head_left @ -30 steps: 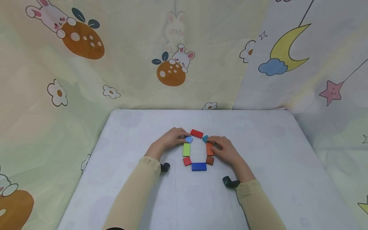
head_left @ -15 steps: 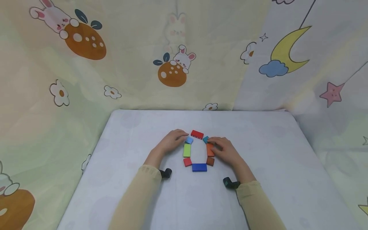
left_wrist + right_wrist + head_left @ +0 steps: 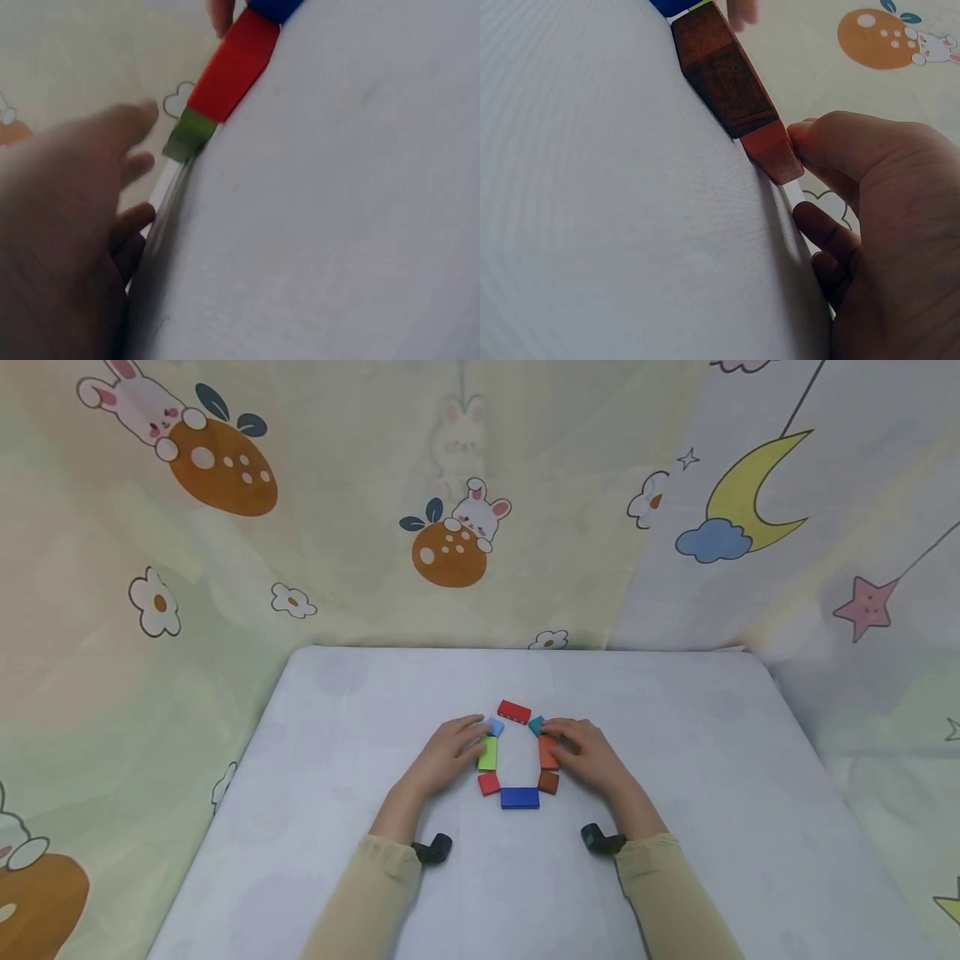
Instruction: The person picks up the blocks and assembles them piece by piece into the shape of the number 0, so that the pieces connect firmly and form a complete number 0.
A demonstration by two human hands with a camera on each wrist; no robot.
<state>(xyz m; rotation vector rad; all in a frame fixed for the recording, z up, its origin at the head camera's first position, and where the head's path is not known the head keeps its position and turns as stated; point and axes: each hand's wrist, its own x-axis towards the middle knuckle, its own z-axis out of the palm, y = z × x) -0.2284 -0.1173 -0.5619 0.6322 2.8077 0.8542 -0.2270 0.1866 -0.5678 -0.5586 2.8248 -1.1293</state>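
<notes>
Several coloured blocks form a ring on the table. My left hand [image 3: 447,753] is at its left side, fingertips over or beside the lime green block [image 3: 488,754] and light blue block [image 3: 496,727]; contact is unclear. In the left wrist view its thumb stands apart from the green block [image 3: 190,136]. My right hand [image 3: 592,753] rests at the ring's right side. Its fingers reach the teal block [image 3: 536,725], and its thumb touches the orange block [image 3: 548,752]. The right wrist view shows that thumb against the orange block's [image 3: 776,156] edge.
A long red block [image 3: 514,712] tops the ring, and a dark blue block [image 3: 520,798] lies at the near side. A small red block [image 3: 489,783] and a brown block [image 3: 548,782] sit at the near corners. Behind the white table [image 3: 360,693] hangs a printed cloth [image 3: 337,510].
My left hand has drawn back toward me from the light blue block, which now lies free of its grip, to beside the green one. My right hand has stayed in place.
</notes>
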